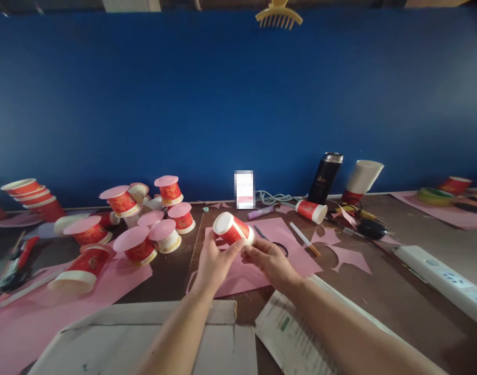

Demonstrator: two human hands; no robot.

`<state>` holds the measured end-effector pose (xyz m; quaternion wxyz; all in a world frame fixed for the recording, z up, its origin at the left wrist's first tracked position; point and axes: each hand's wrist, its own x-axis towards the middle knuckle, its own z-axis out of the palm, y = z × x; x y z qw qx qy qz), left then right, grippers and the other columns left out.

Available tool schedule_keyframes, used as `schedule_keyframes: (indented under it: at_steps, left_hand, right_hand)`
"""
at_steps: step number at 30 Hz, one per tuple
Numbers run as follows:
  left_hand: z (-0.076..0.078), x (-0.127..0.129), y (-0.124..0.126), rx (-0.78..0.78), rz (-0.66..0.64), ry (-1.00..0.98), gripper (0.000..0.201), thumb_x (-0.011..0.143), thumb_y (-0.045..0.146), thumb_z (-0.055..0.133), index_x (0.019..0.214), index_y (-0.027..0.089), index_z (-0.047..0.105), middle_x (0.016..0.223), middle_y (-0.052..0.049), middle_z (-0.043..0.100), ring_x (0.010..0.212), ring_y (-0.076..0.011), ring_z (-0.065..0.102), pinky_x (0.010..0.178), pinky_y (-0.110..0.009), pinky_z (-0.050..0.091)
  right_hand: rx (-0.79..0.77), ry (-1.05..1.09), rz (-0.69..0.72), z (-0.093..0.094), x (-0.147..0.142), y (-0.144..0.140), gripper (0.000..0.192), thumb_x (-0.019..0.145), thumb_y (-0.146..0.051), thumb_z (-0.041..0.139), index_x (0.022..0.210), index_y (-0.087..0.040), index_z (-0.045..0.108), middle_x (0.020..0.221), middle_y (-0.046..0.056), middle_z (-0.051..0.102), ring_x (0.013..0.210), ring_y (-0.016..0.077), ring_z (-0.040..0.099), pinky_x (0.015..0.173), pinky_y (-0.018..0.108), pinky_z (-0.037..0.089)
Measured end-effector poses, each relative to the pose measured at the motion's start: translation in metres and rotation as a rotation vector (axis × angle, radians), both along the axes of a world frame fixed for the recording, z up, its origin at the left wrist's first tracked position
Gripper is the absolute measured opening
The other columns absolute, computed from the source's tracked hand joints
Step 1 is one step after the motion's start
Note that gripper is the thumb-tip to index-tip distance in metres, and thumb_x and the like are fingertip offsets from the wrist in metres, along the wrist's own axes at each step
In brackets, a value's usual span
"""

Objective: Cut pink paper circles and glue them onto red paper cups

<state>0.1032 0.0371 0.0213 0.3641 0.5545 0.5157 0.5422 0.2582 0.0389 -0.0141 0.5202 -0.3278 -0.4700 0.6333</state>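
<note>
Cluttered brown table, left hand and right hand both gripping red paper cup above pink sheet.

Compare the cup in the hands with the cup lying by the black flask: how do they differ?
The held cup is up off the table, gripped by both hands, left and right; the lying cup rests untouched on the table. The held cup tilts with its white base up-left; the lying cup's white end points right. Both are red with white rims.

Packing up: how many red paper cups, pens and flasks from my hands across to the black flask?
Red paper cups: 2, the held cup and the lying cup
Pens: 2, purple marker and white-orange pencil
Black flask: 1
Total: 5
</note>
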Motion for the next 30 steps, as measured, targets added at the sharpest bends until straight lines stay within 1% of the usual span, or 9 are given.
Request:
schedule_keyframes:
  at_steps: [2,4,7,10,12,15,18,22,30]
  left_hand:
    - [0.003,0.000,0.001,-0.032,-0.072,-0.012,0.049,0.068,0.046,0.074,0.103,0.015,0.061,0.097,-0.009,0.071,0.088,-0.0238,0.067,0.079,-0.033,0.050]
    - [0.005,-0.001,0.003,-0.061,-0.008,0.002,0.046,0.070,0.046,0.072,0.101,0.015,0.063,0.094,-0.008,0.072,0.088,-0.0238,0.067,0.078,-0.033,0.050]
    - [0.004,-0.003,0.006,-0.046,0.134,0.040,0.046,0.070,0.046,0.072,0.101,0.015,0.064,0.094,-0.008,0.072,0.088,-0.0242,0.066,0.077,-0.032,0.049]
    - [0.000,-0.005,0.009,0.009,0.200,0.095,0.048,0.068,0.046,0.072,0.104,0.014,0.063,0.098,-0.009,0.071,0.089,-0.0248,0.066,0.076,-0.032,0.049]
    - [-0.001,-0.008,0.010,0.041,0.221,0.121,0.049,0.068,0.046,0.072,0.104,0.014,0.063,0.097,-0.009,0.071,0.089,-0.0252,0.066,0.077,-0.032,0.049]
    - [0.001,-0.015,0.012,0.086,0.243,0.134,0.045,0.069,0.048,0.071,0.101,0.016,0.064,0.093,-0.007,0.072,0.088,-0.0252,0.066,0.080,-0.034,0.048]
    - [0.008,-0.025,0.015,0.094,0.207,0.103,0.043,0.070,0.047,0.070,0.100,0.017,0.065,0.094,-0.006,0.073,0.091,-0.0243,0.067,0.084,-0.034,0.048]
    - [0.010,-0.036,0.021,0.007,0.166,0.118,0.041,0.070,0.045,0.071,0.099,0.017,0.066,0.095,-0.006,0.073,0.094,-0.0249,0.067,0.084,-0.034,0.048]
    - [-0.010,-0.043,0.033,-0.027,0.179,0.224,0.046,0.068,0.047,0.072,0.103,0.018,0.064,0.097,-0.007,0.072,0.092,-0.0266,0.067,0.082,-0.037,0.048]
  right_hand:
    - [0.006,-0.093,-0.001,0.002,0.000,-0.002,0.033,0.077,-0.045,0.071,0.090,-0.015,0.070,0.075,0.002,0.064,0.070,0.0127,0.060,0.073,0.030,0.052]
    - [0.026,-0.250,-0.088,0.006,0.004,-0.001,0.038,0.080,-0.051,0.064,0.091,-0.015,0.069,0.073,0.003,0.064,0.064,0.0138,0.060,0.064,0.029,0.052]
    - [0.168,-0.629,-0.400,0.016,0.024,0.005,0.039,0.087,-0.051,0.053,0.095,-0.016,0.069,0.075,0.005,0.067,0.058,0.0154,0.059,0.057,0.030,0.049]
    - [0.356,-1.025,-0.748,0.028,0.058,0.014,0.028,0.088,-0.036,0.049,0.099,-0.021,0.070,0.097,0.006,0.070,0.079,0.0197,0.064,0.076,0.034,0.049]
    - [0.251,-1.299,-0.862,0.035,0.081,0.018,0.029,0.088,-0.035,0.047,0.104,-0.025,0.069,0.108,0.007,0.068,0.091,0.0247,0.064,0.077,0.036,0.048]
    - [-0.012,-1.601,-0.774,0.038,0.106,0.022,0.030,0.083,-0.036,0.051,0.104,-0.026,0.071,0.108,0.012,0.068,0.099,0.0327,0.062,0.075,0.041,0.048]
    - [-0.131,-1.701,-0.623,0.036,0.114,0.023,0.026,0.078,-0.035,0.056,0.093,-0.023,0.073,0.101,0.015,0.069,0.098,0.0340,0.063,0.075,0.041,0.048]
    - [-0.204,-1.694,-0.574,0.030,0.115,0.025,0.026,0.078,-0.035,0.056,0.095,-0.024,0.073,0.104,0.014,0.069,0.096,0.0339,0.064,0.075,0.042,0.049]
    - [-0.219,-1.696,-0.553,0.019,0.120,0.030,0.031,0.073,-0.024,0.057,0.100,-0.024,0.071,0.108,0.014,0.068,0.097,0.0359,0.064,0.075,0.046,0.048]
